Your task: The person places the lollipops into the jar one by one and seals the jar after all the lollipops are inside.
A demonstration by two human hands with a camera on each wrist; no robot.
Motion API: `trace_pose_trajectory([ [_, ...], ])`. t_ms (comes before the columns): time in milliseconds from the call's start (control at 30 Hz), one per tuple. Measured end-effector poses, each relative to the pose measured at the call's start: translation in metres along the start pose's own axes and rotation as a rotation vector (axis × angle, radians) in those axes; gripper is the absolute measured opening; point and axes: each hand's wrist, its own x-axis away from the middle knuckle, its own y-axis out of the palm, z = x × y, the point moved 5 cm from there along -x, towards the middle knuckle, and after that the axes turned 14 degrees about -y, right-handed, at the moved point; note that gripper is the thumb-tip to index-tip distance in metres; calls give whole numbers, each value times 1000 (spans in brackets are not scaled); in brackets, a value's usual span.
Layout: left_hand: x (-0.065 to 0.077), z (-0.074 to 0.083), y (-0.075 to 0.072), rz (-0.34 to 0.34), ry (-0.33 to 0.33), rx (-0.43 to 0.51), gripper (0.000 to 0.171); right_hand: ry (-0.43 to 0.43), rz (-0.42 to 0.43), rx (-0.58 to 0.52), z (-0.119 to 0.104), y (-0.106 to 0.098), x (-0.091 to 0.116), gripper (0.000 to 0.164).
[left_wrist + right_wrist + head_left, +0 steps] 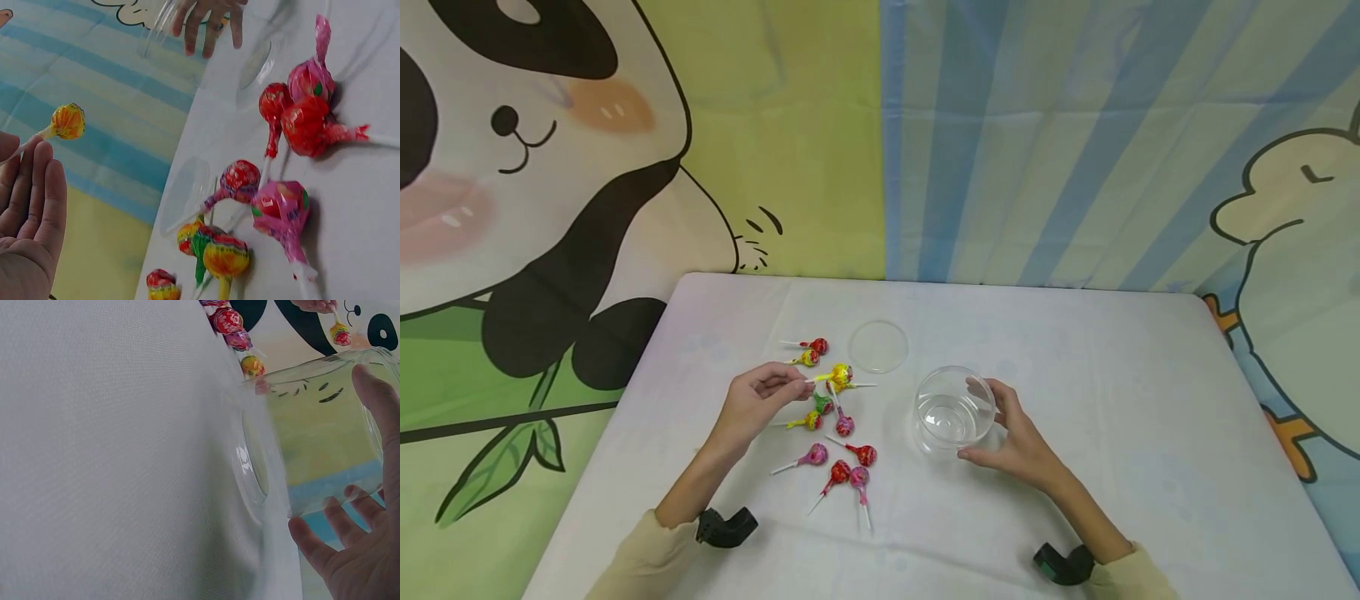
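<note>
My left hand [763,397] pinches the white stick of a yellow lollipop [67,121] between thumb and fingertips, its wrapped head pointing away from the palm. In the right wrist view that lollipop's head also shows some red. My right hand [1018,437] holds a clear round jar [955,410] from its right side, thumb on one side and fingers spread on the other. The jar is see-through, with nothing inside it. Beneath and beside the left hand lie loose lollipops, among them a green one [823,404] and a pink one [812,455].
A clear round lid [878,346] lies flat on the white-covered table [1120,383], behind the jar and to its left. Several more red, pink and yellow lollipops [865,455] are scattered left of the jar. Behind the table hangs a printed cloth [805,150].
</note>
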Motion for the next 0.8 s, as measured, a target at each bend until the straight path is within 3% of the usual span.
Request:
trace_pose_trajectory([
  [367,-5,26,48,-180,31,29,19,18,1,-11,0,4,-3,102],
  [600,-5,27,66,-259,4,22,21,36,-15,-10,-1,10,-7,101],
  [800,-6,24,73,-292,-31,-22,22,36,-30,-20,-2,17,-9,101],
])
